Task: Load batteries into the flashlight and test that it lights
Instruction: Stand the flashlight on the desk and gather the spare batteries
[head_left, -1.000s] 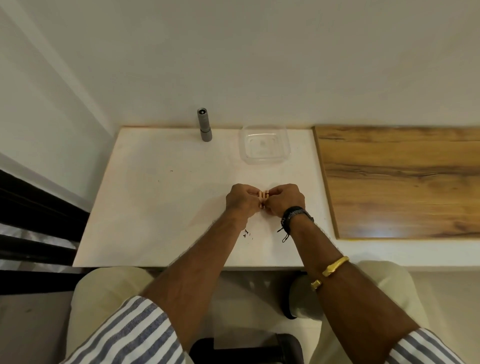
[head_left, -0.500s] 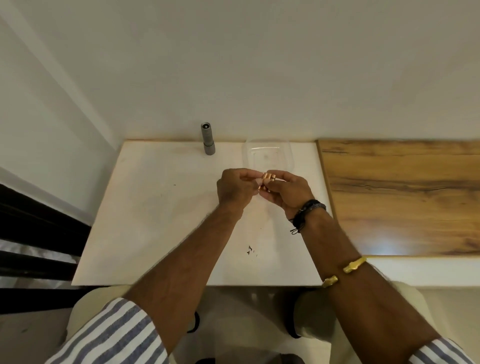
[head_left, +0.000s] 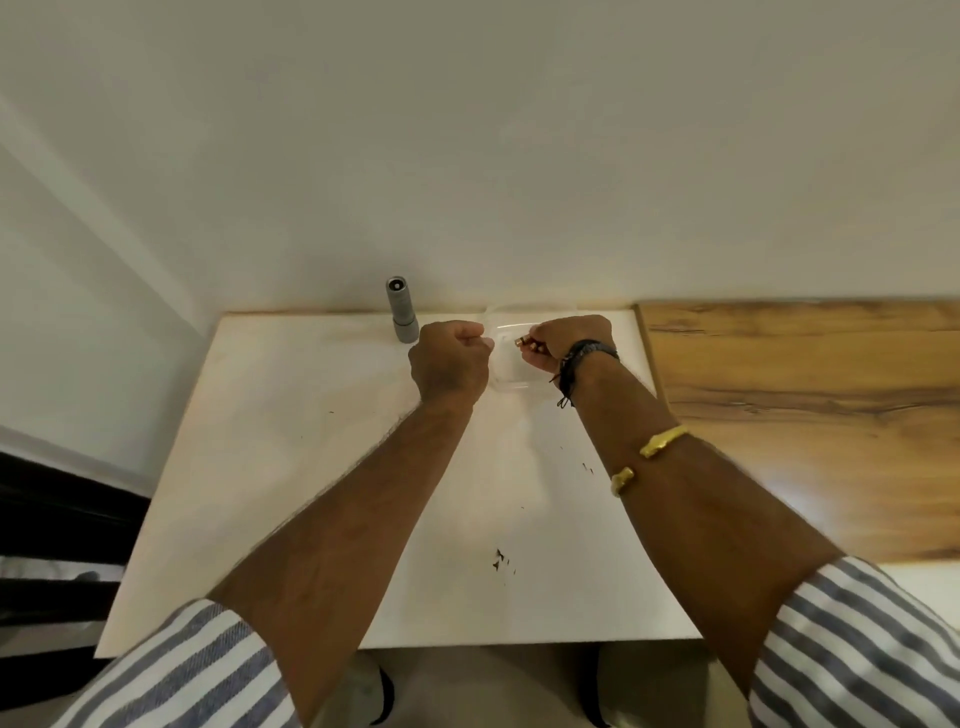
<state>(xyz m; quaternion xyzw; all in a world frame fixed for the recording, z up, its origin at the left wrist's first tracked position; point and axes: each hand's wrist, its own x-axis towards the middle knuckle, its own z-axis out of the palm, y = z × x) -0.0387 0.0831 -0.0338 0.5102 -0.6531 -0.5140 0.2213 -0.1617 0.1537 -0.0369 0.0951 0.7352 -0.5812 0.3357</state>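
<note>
Batteries (head_left: 524, 343) are shown pinched in the curled fingers of the right hand (head_left: 569, 340), their copper-coloured ends turned toward the left hand (head_left: 449, 364), with both hands held over the far part of the white bench (head_left: 291, 467). How many cells are held cannot be counted with certainty. The left hand is closed into a fist just beside them, and whether anything is gripped between its thumb and forefinger cannot be told. The flashlight (head_left: 402, 310) is seen standing upright at the back edge of the bench, against the wall, just left of the left hand and touched by neither hand. On that evidence the task is judged to be at an early stage: cells are in hand, but nothing is loaded into the flashlight and the light test is not yet made. A clear container (head_left: 511, 385) is set on the bench beneath and between the hands. Its walls are barely made out, and nothing is seen lying in the part that shows, though much of it is hidden by the hands.
</note>
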